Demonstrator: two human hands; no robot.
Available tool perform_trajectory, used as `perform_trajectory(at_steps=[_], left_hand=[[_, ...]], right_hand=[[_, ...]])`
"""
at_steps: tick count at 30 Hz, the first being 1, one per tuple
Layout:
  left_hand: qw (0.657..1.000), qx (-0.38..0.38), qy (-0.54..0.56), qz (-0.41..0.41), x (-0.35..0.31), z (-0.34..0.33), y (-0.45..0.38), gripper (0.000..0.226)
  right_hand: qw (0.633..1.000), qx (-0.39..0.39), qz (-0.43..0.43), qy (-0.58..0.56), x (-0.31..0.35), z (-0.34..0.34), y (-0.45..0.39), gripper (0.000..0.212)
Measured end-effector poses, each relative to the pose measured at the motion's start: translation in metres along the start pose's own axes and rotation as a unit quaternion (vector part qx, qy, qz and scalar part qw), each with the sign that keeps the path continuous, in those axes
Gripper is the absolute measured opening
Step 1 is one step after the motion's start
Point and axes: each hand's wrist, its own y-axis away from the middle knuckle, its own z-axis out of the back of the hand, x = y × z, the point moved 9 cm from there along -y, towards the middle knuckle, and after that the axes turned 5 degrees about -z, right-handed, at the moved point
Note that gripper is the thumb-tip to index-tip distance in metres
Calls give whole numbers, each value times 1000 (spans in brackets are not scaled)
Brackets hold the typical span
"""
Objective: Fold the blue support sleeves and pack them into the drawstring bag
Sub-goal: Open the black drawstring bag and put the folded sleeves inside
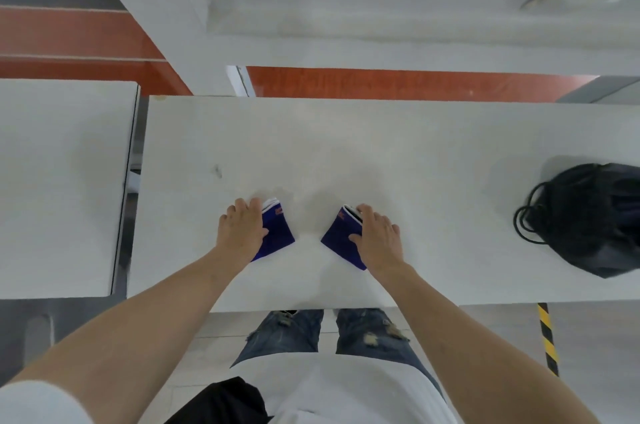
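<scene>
Pressing flat, left hand (242, 229) spread open atop left blue sleeve (277, 233) on white table (381, 146). Right hand (379, 236) likewise flat, gripping nothing, upon right blue sleeve (341, 240). Black drawstring bag (588, 215) well apart, rightward.

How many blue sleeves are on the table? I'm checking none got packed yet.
2. One sleeve lies under the left hand, the other under the right hand. The black bag could hide more.

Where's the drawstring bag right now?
In the head view the black drawstring bag lies at the far right edge of the white table, well clear of the right hand and its blue sleeve.
</scene>
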Motion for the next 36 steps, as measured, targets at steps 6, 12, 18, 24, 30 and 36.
perform_trajectory(at_steps=[6, 12, 18, 24, 30, 36], left_hand=[[998, 5, 27, -54, -31, 5, 6, 42], [985, 9, 129, -114, -100, 18, 19, 30], [953, -83, 225, -185, -221, 66, 42, 20], [931, -113, 281, -204, -338, 90, 71, 20], [907, -145, 308, -247, -481, 99, 120, 34], [884, -190, 306, -299, -574, 121, 142, 30]], right_hand=[[995, -28, -16, -97, -18, 19, 20, 31], [959, -79, -58, -267, -75, 54, 43, 31], [895, -146, -97, -409, -165, 104, 84, 28], [851, -191, -136, -470, -279, 143, 133, 25], [848, -232, -109, -465, -399, 181, 185, 22], [831, -284, -123, -462, -484, 208, 205, 12]])
